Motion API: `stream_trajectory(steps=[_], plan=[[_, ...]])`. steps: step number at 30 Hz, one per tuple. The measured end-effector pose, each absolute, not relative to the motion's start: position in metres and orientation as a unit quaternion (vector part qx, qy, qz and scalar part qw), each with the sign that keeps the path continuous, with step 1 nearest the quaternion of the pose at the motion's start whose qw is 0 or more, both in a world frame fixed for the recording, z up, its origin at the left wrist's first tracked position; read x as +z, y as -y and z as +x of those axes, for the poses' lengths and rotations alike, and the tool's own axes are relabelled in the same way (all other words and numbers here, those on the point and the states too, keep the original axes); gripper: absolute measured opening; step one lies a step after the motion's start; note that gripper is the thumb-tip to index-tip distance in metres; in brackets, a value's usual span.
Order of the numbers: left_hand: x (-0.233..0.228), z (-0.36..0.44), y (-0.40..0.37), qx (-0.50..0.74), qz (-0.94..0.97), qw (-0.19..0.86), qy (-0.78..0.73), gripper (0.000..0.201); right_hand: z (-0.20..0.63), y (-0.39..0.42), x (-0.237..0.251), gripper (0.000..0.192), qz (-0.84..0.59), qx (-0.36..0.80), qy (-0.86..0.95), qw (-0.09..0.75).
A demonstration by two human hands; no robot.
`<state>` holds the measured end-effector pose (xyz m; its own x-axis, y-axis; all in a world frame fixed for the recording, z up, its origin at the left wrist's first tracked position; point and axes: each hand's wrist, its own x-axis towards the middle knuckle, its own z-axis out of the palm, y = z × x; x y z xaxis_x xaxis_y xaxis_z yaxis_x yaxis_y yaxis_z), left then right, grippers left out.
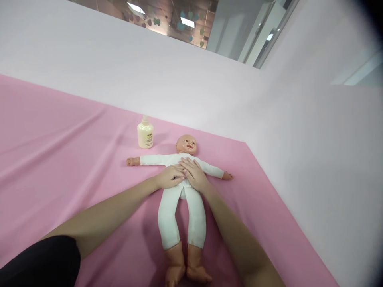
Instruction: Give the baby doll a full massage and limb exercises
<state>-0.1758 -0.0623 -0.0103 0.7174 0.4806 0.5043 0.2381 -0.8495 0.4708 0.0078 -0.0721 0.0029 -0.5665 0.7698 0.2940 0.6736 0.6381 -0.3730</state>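
Note:
A baby doll point(170, 217) with a white cloth body lies on its back, arms spread wide and its bare feet toward me. My left hand point(170, 176) rests flat across the doll's belly, fingers stretched out. Beside it, my right hand point(196, 174) lies flat on the chest and belly, its fingers extended and partly over the left fingertips. Neither hand grips anything. Above the doll's outstretched arm, at the left, stands a cream-coloured pump bottle point(145, 134) with a small printed label.
A pink cloth point(60, 151) with some folds covers the surface under the doll. White walls point(179, 87) rise behind and at the right. Above the back wall is a window point(167, 20) with ceiling lights and hanging shapes showing.

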Motion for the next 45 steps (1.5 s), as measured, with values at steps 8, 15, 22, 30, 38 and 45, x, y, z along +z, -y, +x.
stream_trajectory(steps=[8, 15, 22, 30, 38, 45], plan=[[-0.018, -0.176, 0.056, 0.360, 0.870, 0.198, -0.273, 0.034, 0.003, 0.074, -0.007, 0.052, -0.582, 0.107, 0.775, 0.223], [-0.025, -0.180, 0.055, 0.377, 0.851, 0.176, -0.322, 0.044, -0.029, 0.113, 0.004, 0.062, -0.635, 0.083, 0.755, 0.139], [-0.022, -0.185, 0.056, 0.366, 0.881, 0.140, -0.265, 0.047, -0.022, 0.101, 0.008, 0.043, -0.392, 0.099, 0.897, 0.181], [-0.020, -0.183, 0.055, 0.303, 0.893, 0.148, -0.298, 0.046, 0.009, 0.065, -0.004, 0.050, -0.524, 0.113, 0.820, 0.200], [-0.031, -0.183, 0.043, 0.327, 0.817, 0.174, -0.441, 0.053, -0.009, 0.086, -0.007, 0.062, -0.636, 0.098, 0.743, 0.184], [-0.028, -0.191, 0.037, 0.261, 0.791, 0.120, -0.541, 0.056, 0.032, 0.050, -0.017, 0.056, -0.628, 0.077, 0.746, 0.206]])
